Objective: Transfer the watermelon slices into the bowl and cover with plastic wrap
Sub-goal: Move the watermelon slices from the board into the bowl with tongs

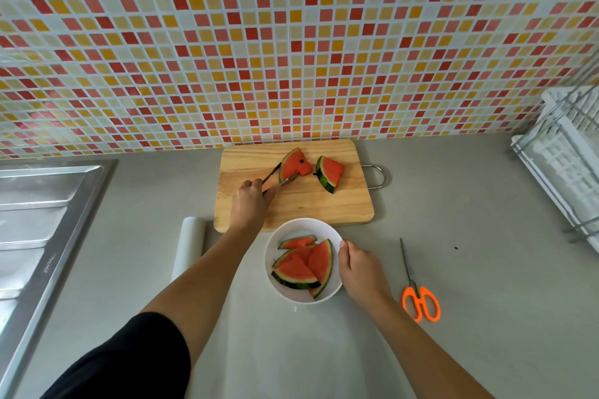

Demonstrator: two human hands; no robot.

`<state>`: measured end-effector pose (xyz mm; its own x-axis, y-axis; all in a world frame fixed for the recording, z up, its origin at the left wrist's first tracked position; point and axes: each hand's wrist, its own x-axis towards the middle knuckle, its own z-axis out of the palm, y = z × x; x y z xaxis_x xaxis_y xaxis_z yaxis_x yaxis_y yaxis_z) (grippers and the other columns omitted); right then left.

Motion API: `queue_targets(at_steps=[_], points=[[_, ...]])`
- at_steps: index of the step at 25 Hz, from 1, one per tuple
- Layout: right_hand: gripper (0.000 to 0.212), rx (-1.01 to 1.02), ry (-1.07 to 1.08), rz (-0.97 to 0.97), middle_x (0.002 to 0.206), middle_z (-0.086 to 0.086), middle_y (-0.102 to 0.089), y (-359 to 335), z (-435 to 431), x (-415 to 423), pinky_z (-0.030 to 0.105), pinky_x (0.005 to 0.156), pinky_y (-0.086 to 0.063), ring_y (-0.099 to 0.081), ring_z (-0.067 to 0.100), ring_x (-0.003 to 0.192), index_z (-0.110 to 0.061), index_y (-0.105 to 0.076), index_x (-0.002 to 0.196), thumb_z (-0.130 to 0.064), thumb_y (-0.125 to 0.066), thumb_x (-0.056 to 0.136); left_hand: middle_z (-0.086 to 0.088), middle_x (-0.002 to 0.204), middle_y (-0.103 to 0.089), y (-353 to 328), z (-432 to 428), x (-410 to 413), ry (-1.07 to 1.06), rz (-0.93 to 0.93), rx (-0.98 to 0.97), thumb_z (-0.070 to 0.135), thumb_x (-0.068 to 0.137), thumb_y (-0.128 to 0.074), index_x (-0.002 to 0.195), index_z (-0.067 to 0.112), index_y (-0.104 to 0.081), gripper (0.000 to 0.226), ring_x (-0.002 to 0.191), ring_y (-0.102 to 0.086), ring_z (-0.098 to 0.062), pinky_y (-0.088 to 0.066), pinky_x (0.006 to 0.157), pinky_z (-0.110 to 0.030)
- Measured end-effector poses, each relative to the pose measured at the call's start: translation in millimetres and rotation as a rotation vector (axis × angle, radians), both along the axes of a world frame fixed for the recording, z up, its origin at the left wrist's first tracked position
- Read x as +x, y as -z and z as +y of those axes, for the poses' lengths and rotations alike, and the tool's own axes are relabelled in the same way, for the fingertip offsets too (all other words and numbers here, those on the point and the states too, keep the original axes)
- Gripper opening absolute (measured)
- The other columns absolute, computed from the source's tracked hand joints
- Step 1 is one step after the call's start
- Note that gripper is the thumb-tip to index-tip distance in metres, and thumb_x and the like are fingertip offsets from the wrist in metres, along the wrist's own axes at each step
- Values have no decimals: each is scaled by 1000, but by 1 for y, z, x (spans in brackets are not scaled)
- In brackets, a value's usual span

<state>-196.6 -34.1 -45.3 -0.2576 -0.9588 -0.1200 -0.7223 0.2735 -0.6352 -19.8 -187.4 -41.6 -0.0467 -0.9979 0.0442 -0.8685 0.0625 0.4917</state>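
Two watermelon slices lie on the wooden cutting board (324, 207). My left hand (249, 204) holds metal tongs (275, 179) whose tips clasp the left slice (293, 165). The other slice (329, 173) lies just to its right, untouched. In front of the board stands a white bowl (275, 243) with three slices (304, 264) inside. My right hand (359, 269) grips the bowl's right rim. A roll of plastic wrap (189, 246) lies on the counter left of the bowl, partly hidden by my left forearm.
Orange-handled scissors (418, 295) lie on the grey counter to the right of the bowl. A steel sink (42, 220) fills the left side. A white dish rack (567, 165) stands at the far right. A tiled wall runs behind the board.
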Motion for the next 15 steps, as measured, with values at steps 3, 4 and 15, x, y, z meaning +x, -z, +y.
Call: queue_targets(at_steps=[3,4,15], points=[[43,-16,0,-1,67,24,-60,-2,1,0,33,56,-29,-55,38,65,-26,-23,55,-22,-35,97,-19,82,-59,-2,-4,4,-1,35,-29,38,91,-56,97,-3,-62,42,68,-48,-29,-33,59,-33],[43,-21,-4,0,67,24,-60,-2,1,0,33,55,-28,-55,37,65,-26,-23,55,-22,-35,97,-17,77,-57,-3,-5,5,0,38,-32,39,91,-56,92,-3,-62,42,65,-46,-27,-32,57,-32],[32,-24,-27,14,69,23,-61,-4,1,-1,33,55,-28,-56,36,67,-11,-40,68,-22,-34,98,-5,61,-45,-12,-13,21,-341,812,435,39,88,-62,73,6,-62,36,45,-33,-13,-30,40,-22]])
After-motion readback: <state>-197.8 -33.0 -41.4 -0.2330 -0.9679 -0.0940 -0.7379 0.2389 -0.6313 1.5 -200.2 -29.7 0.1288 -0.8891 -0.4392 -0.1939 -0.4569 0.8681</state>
